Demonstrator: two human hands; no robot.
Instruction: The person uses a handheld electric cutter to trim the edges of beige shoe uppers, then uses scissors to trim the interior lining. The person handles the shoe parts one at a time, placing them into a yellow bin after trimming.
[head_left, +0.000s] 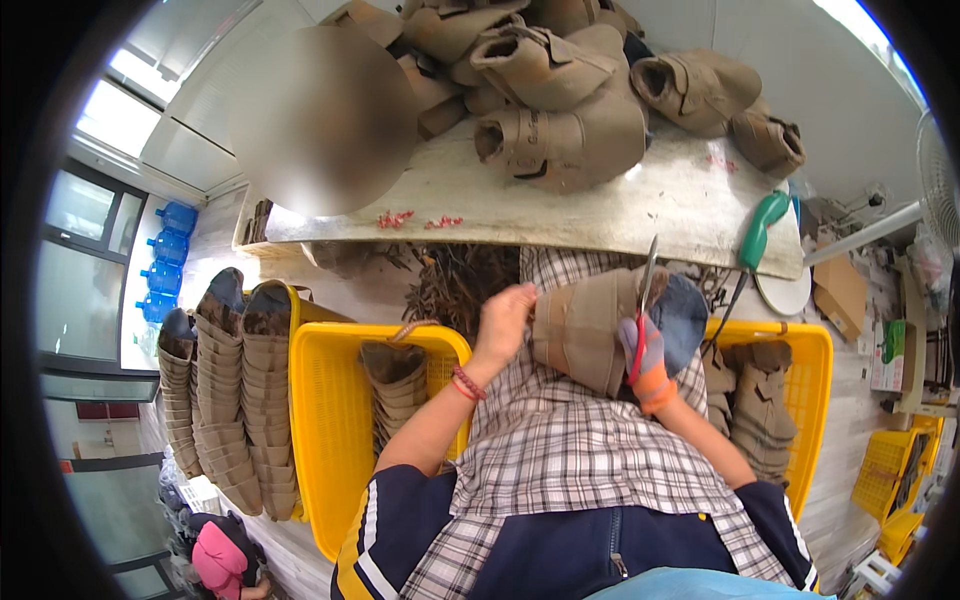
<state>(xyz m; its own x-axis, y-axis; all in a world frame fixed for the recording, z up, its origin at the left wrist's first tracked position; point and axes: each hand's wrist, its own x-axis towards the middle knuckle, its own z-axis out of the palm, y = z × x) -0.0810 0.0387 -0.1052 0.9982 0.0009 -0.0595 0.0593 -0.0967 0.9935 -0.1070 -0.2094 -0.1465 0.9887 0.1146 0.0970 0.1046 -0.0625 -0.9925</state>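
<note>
A workshop, I judged from afar.
I saw brown boot-like pieces (560,150) heaped on the tabletop (600,215), more in nested stacks (222,390), and yellow crates (332,450) flanking the person (565,550) at work.

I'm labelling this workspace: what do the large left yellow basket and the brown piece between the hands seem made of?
Yellow basket: probably plastic, satin finish, by its even colour and thick rim.
Brown piece: leather or imitation, matte, by its dull, seamed panels; can't tell which.
</note>
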